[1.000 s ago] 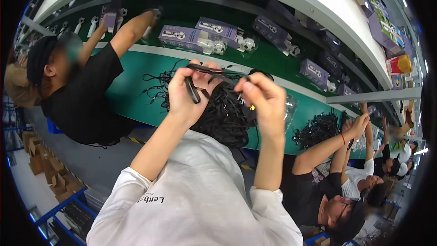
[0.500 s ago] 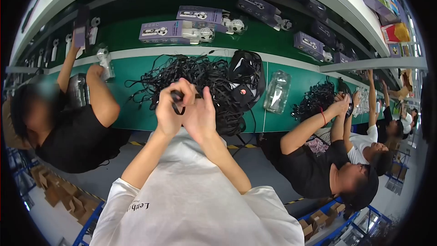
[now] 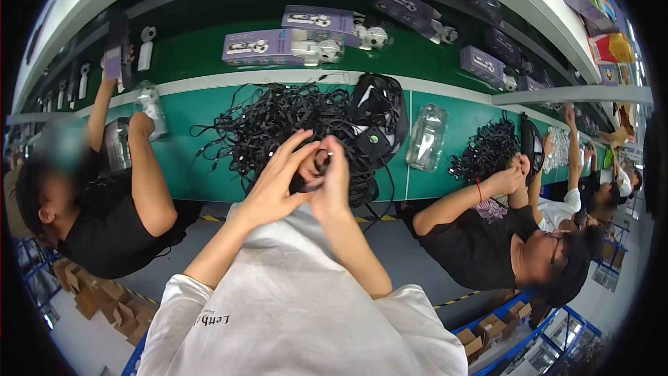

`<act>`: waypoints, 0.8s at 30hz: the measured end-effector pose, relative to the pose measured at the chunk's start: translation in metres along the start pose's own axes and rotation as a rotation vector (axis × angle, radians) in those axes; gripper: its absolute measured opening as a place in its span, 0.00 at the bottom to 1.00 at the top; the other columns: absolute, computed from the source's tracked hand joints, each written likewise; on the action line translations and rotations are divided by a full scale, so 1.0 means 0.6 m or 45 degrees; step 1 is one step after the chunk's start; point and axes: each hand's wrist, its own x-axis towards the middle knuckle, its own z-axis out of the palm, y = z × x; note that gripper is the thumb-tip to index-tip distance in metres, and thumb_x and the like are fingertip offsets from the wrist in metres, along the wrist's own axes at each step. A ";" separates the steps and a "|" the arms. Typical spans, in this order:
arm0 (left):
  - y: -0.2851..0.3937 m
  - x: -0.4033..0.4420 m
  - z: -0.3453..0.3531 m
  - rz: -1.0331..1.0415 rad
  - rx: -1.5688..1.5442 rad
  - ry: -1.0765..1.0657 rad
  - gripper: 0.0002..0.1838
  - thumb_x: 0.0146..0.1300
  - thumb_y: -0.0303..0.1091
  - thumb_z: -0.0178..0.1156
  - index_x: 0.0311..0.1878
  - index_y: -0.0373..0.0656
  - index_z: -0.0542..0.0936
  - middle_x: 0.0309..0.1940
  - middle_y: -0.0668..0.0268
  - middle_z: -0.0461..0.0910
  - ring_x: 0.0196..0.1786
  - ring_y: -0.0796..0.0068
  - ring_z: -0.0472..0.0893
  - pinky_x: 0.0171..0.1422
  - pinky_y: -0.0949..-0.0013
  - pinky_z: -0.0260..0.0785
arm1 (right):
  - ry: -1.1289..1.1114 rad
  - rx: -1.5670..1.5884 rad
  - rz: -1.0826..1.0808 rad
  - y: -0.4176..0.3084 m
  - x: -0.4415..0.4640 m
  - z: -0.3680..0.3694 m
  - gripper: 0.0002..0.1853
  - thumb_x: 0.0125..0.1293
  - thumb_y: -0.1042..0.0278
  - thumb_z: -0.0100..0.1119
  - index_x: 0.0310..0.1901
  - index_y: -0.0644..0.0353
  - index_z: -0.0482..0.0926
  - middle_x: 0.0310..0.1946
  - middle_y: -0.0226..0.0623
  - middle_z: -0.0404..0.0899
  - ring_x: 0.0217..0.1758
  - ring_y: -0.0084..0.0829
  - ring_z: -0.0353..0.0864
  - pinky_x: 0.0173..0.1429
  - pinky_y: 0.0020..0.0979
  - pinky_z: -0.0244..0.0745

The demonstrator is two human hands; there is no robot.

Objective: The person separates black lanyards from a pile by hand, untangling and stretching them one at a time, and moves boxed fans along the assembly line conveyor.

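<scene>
A small coiled black cable point(image 3: 322, 161) sits between my two hands, mostly covered by fingers. My left hand point(image 3: 282, 179) comes in from the left, back upward, its fingers bent round the coil. On the other side my right hand point(image 3: 335, 182) closes on the same coil, somewhat blurred. Just beyond the hands lies a large tangled heap of black cables point(image 3: 271, 115) on the green worktable point(image 3: 188, 175). To the right of the heap stands an open black bag point(image 3: 376, 108), partly filled.
A clear plastic package point(image 3: 426, 138) lies right of the bag. Purple boxes point(image 3: 257, 49) with white handheld items line the shelf behind. One person point(image 3: 111, 216) sits at left; another point(image 3: 480, 230) works at right beside a smaller cable heap point(image 3: 485, 150).
My hands have turned and shifted right and slightly lower. The right palm, spread before, is now closed in around the cable. The co-worker at right has lowered their hands.
</scene>
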 end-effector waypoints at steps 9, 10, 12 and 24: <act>-0.011 -0.027 0.004 -0.624 -2.321 0.456 0.40 0.71 0.66 0.35 0.76 0.46 0.57 0.73 0.50 0.60 0.77 0.54 0.57 0.78 0.48 0.48 | -0.559 -1.279 -1.077 0.087 0.032 0.040 0.09 0.74 0.61 0.50 0.41 0.52 0.79 0.28 0.36 0.78 0.31 0.32 0.77 0.43 0.37 0.74; -0.013 -0.027 0.002 -0.553 -2.394 0.451 0.40 0.71 0.66 0.34 0.75 0.46 0.58 0.73 0.51 0.60 0.76 0.54 0.58 0.78 0.49 0.49 | -0.641 -1.473 -1.279 0.083 0.025 0.055 0.08 0.73 0.63 0.52 0.42 0.52 0.80 0.29 0.37 0.78 0.33 0.34 0.78 0.46 0.40 0.74; -0.016 -0.033 -0.004 -0.454 -2.416 0.483 0.41 0.71 0.67 0.32 0.74 0.45 0.61 0.73 0.51 0.60 0.76 0.53 0.58 0.77 0.48 0.50 | -0.691 -1.787 -1.572 0.081 0.012 0.074 0.07 0.70 0.62 0.56 0.41 0.54 0.80 0.32 0.37 0.78 0.38 0.35 0.77 0.53 0.44 0.72; -0.098 -0.106 0.013 -0.543 -2.182 0.741 0.18 0.70 0.34 0.58 0.61 0.52 0.69 0.48 0.70 0.71 0.52 0.77 0.73 0.61 0.73 0.67 | -0.564 -1.588 -1.427 0.153 0.053 0.025 0.14 0.68 0.59 0.56 0.46 0.61 0.77 0.46 0.42 0.73 0.53 0.43 0.72 0.63 0.52 0.63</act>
